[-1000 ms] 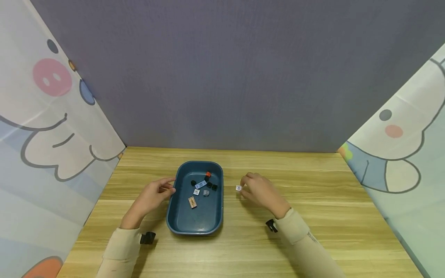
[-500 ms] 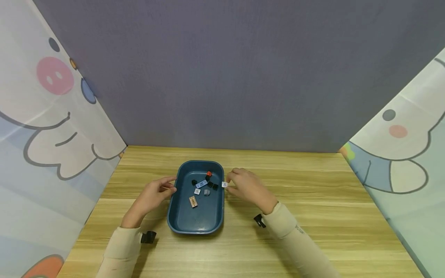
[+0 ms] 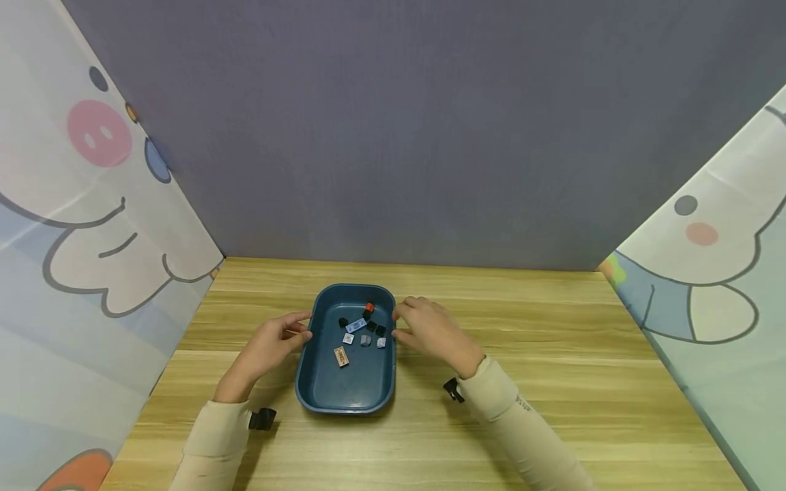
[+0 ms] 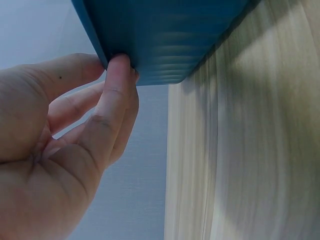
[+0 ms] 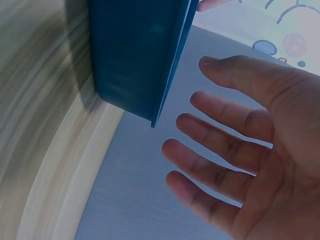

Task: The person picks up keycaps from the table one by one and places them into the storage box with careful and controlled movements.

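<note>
A dark blue tray stands on the table with small pieces inside. My left hand pinches its left rim; the left wrist view shows the thumb at the edge and a fingertip against the outer wall. Beside the right rim, my right hand has its fingers spread and holds nothing. Just inside that rim lies a small white cube. Near it are a grey piece, another white cube, a light blue bar and a tan printed tile.
Several small black pieces and a red-orange piece lie toward the tray's far end. A wooden table extends to a grey back panel. Cartoon-printed sheets stand on both sides.
My right hand has moved left to the tray and let go of the white cube, which now lies inside it. My left hand has stayed at the rim.
</note>
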The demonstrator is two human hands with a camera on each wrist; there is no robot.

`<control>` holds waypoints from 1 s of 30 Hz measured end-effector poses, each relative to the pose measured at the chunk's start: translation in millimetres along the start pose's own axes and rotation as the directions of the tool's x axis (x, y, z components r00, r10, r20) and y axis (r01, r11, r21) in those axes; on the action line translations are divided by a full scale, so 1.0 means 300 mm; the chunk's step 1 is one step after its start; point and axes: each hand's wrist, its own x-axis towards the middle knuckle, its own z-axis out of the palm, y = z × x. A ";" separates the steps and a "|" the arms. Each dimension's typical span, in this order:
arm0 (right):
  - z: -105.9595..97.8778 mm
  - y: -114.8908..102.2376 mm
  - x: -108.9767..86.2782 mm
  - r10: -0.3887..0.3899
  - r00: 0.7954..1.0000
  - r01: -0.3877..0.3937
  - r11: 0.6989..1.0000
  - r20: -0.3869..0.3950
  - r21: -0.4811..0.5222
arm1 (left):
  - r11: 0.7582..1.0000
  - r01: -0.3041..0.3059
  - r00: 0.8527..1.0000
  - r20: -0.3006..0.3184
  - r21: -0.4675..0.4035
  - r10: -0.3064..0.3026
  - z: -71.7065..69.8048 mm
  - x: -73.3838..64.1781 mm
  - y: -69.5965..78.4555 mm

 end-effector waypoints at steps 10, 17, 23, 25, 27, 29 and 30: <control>0.000 0.007 -0.008 0.006 1.000 -0.005 1.000 -0.022 0.028 | 1.000 0.000 1.000 0.004 0.001 0.000 0.006 0.003 -0.006; 0.000 0.014 -0.018 0.001 0.998 0.000 1.000 -0.060 0.013 | 1.000 0.000 1.000 0.006 0.025 0.000 0.004 0.002 0.000; 0.001 0.024 -0.032 0.014 0.998 -0.013 1.000 -0.063 0.021 | 0.999 -0.002 1.000 -0.006 0.047 0.002 0.002 -0.006 0.015; 0.002 0.028 -0.037 0.022 0.998 -0.021 0.999 -0.065 0.027 | 0.998 -0.004 1.000 -0.015 0.066 0.005 0.001 -0.008 0.026; 0.003 0.032 -0.042 0.028 0.997 -0.027 0.999 -0.067 0.027 | 0.995 -0.003 1.000 -0.031 0.095 0.006 0.001 -0.009 0.040; 0.003 0.034 -0.048 0.035 0.997 -0.033 0.999 -0.067 0.029 | 0.993 -0.010 0.999 -0.041 0.119 0.015 0.001 -0.010 0.057; 0.003 0.035 -0.051 0.039 0.997 -0.037 0.999 -0.066 0.033 | 0.991 -0.020 0.999 -0.046 0.133 0.027 0.001 -0.011 0.066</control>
